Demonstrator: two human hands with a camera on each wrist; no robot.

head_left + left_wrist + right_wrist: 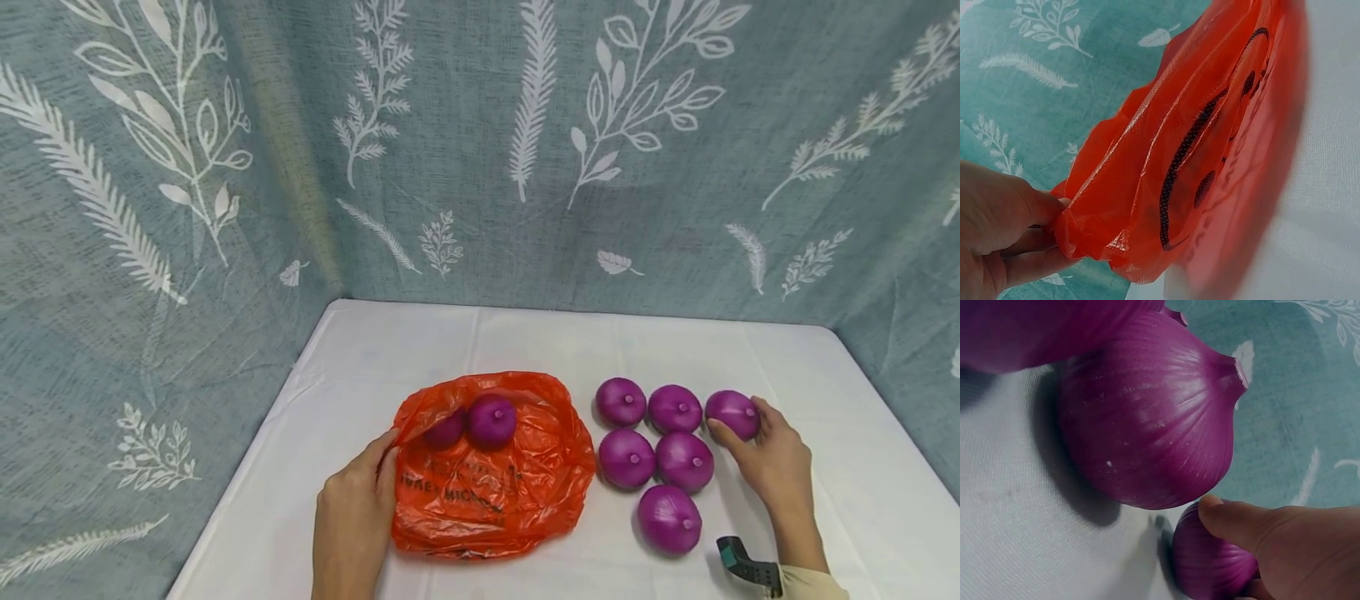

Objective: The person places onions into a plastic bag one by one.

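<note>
My left hand [352, 500] pinches the left rim of an orange-red plastic bag [540, 483], and the left wrist view shows thumb and fingers on the gathered film of the bag [1129, 187]. Two purple onions lie at the bag's mouth: one onion [491, 421] in plain sight, the other onion [446, 432] partly behind the film. At the right, my right hand [780, 458] grips the rightmost onion [731, 414] of the back row, thumb on its near side. In the right wrist view the thumb presses that onion [1210, 565]; the other fingers are mostly hidden.
Left of the gripped onion sit several more, among them a back-row onion [675, 409] and a front onion [670, 521]. The white-covered table [420, 342] ends at a leaf-patterned green-blue curtain [480, 233]. A dark strap device [742, 567] is on my right wrist.
</note>
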